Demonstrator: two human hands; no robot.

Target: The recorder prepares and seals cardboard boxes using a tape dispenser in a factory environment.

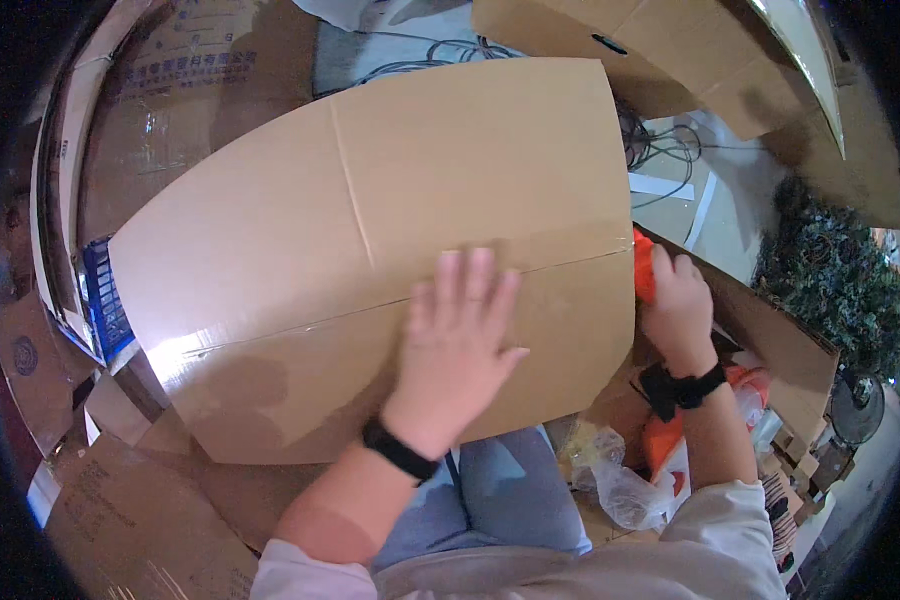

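A large closed cardboard box lies across my lap, a seam running along its top and a crease across its far part. My left hand rests palm down near the middle of that top, fingers spread, slightly blurred. At the box's right edge, my right hand has its fingers curled against a bright orange thing. The box's edge partly hides this orange thing, so its kind does not show. Both wrists wear black bands.
On the right stands an open carton beside crumpled clear plastic. A blue plastic crate and a big carton are at left. Dark cables lie on the floor behind; green foliage is far right.
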